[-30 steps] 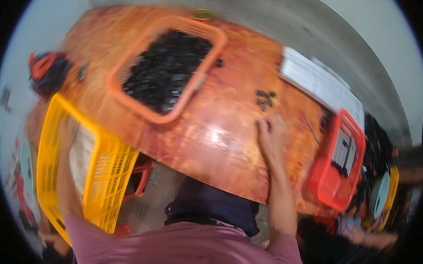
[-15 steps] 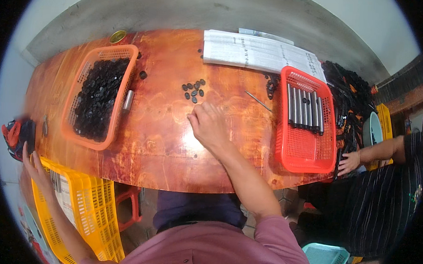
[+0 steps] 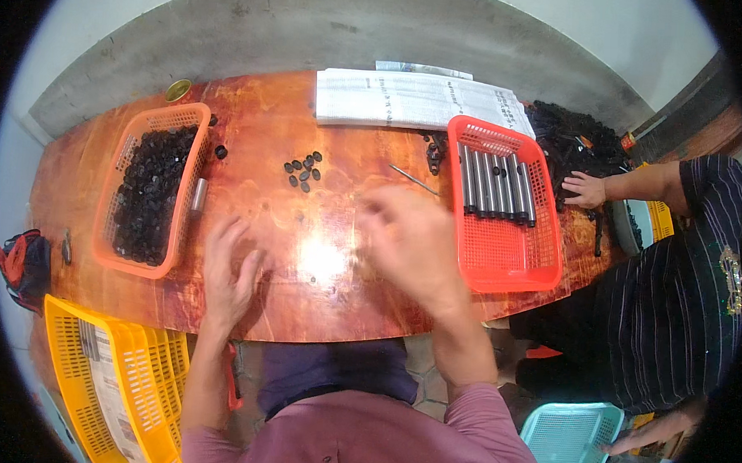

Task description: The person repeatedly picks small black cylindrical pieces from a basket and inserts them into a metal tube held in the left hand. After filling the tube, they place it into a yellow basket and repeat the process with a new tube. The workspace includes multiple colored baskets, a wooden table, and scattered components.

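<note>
My left hand (image 3: 232, 268) hovers over the wooden table's near part, thumb and fingers apart, nothing seen in it. Smeared by motion, my right hand (image 3: 410, 243) is in the air between the table's middle and the red basket (image 3: 502, 269); its fingers do not show clearly. Between and beyond both hands lies a small group of black oval pieces (image 3: 305, 174). Inside the red basket, several silver metal tubes (image 3: 497, 183) with black ends lie side by side. A short silver tube (image 3: 199, 194) rests against the orange basket (image 3: 193, 174), which is full of small black pieces (image 3: 150, 197).
A thin metal rod (image 3: 413, 179) lies left of the red basket. Stacked printed paper (image 3: 422, 101) is at the back. Black parts (image 3: 569, 141) are heaped at the right, under a co-worker's hand (image 3: 586, 189). Yellow crates (image 3: 145, 379) stand at lower left, a teal basket (image 3: 573, 443) at lower right.
My left hand has come from the far left, by the yellow crate, in over the table. My right hand has moved right, away from the oval pieces. The co-worker's hand reaches farther back.
</note>
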`<action>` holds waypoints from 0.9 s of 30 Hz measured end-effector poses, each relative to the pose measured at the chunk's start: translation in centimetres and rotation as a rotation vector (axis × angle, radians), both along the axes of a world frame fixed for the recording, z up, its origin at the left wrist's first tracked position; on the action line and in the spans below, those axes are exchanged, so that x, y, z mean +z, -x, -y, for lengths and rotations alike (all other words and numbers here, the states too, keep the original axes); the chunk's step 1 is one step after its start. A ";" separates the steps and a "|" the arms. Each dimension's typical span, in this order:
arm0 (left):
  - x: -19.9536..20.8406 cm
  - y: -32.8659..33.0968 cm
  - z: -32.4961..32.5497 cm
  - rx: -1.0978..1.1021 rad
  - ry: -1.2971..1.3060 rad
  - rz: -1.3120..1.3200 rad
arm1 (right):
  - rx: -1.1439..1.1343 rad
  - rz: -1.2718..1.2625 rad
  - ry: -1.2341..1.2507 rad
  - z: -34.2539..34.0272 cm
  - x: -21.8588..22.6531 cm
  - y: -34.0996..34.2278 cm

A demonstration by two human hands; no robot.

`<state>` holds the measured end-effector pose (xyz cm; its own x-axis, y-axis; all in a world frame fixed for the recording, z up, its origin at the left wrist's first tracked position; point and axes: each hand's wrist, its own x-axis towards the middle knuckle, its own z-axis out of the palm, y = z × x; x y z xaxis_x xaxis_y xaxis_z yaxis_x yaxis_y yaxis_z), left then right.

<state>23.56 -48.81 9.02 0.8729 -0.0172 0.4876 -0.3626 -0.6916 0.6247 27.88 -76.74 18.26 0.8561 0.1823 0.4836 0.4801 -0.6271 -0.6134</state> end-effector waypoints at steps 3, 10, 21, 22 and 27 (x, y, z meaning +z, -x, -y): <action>-1.3 -1.2 1.5 -0.032 0.120 -0.062 | -0.316 -0.003 0.141 5.6 1.7 -1.9; -5.3 -1.7 1.3 -0.008 0.274 -0.165 | -0.484 -0.405 0.333 15.0 -2.8 -6.2; -4.6 -1.7 1.1 0.024 0.353 -0.222 | -0.511 -0.617 0.478 15.3 -3.7 -8.2; -4.6 -1.7 1.0 0.027 0.359 -0.218 | -0.516 -0.612 0.515 15.1 -3.8 -8.3; -4.9 -2.0 0.9 0.008 0.379 -0.202 | -0.563 -0.610 0.533 15.1 -4.9 -9.3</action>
